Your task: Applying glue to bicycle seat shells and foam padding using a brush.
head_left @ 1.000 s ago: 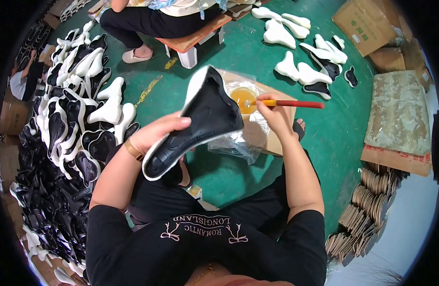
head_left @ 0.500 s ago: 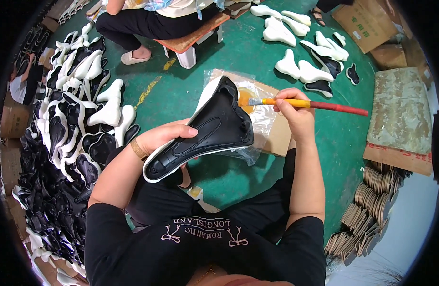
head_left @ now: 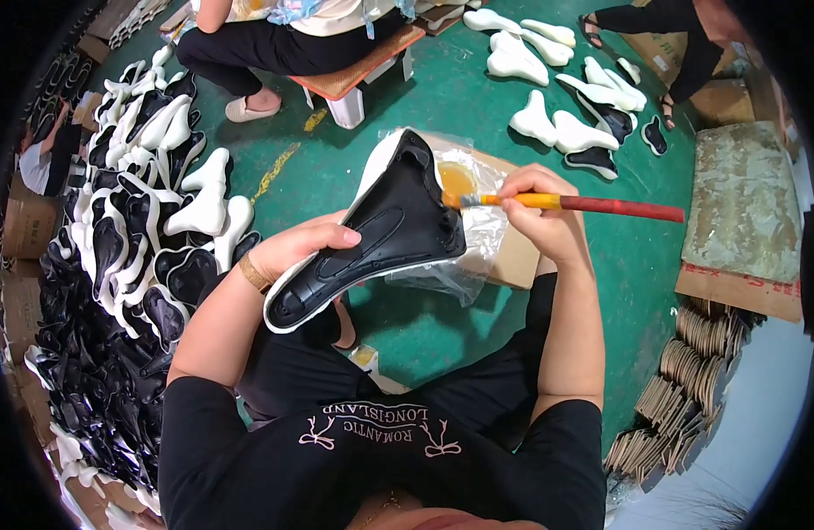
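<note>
My left hand (head_left: 305, 247) grips a bicycle saddle (head_left: 372, 225) by its narrow side, thumb on top and the other fingers hidden beneath. The saddle's black shell faces up, with white foam showing along its edges. In my right hand (head_left: 540, 212) is a paintbrush (head_left: 593, 204) with a red and yellow handle, pinched near the ferrule. Its bristles meet the saddle's wide end at the right rim. Behind them, a puddle of amber liquid (head_left: 457, 177), perhaps glue, lies on clear plastic film (head_left: 478, 265) over a cardboard box (head_left: 516, 256).
Piled at left are white foam pads (head_left: 199, 208) and black shells (head_left: 98, 380). More white pads (head_left: 517, 60) lie on the green floor at far right. A person sits on a stool (head_left: 345, 106) ahead. Stacked cardboard pieces (head_left: 690, 362) and a stained board (head_left: 743, 194) stand at right.
The brush has moved slightly down along the saddle's wide rim, and the saddle has shifted a little left and up. Another person has stepped into view at the far right.
</note>
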{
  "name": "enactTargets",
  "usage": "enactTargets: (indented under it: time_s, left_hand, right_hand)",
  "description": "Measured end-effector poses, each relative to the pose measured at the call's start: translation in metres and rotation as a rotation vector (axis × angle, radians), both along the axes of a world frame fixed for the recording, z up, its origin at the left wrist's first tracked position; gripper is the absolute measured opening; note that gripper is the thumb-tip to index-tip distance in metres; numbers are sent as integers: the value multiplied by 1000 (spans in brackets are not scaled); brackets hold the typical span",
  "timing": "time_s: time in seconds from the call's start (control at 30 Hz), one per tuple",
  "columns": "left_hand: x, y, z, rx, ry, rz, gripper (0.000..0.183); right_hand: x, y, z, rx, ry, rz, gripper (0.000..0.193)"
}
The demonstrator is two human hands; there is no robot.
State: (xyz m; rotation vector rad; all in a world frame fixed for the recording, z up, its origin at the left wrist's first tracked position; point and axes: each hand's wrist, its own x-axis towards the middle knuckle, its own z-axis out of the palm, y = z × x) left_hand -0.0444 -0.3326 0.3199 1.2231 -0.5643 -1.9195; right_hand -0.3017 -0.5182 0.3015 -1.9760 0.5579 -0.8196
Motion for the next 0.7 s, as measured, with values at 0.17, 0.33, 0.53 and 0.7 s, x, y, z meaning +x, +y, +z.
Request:
enactTargets:
  time_s: [0.17,0.33,0.53,0.7]
  left_hand:
    - [3,-1,2,-91,-35,-71,71]
    - [1,-4,-19,-417,-310,-12,75]
    - [-1,-2,-25,-510,-650,-49,77]
    - [-4,-1,-27,-586,-837,-49,79]
  right_hand:
    - [-7,1,1,72,98,-36,5]
    - [-6,-2,-9,279,1,-196,7]
    - [-6,0,-6,356,5,-110,7]
    - [-5,4,-4,428,13,-111,7]
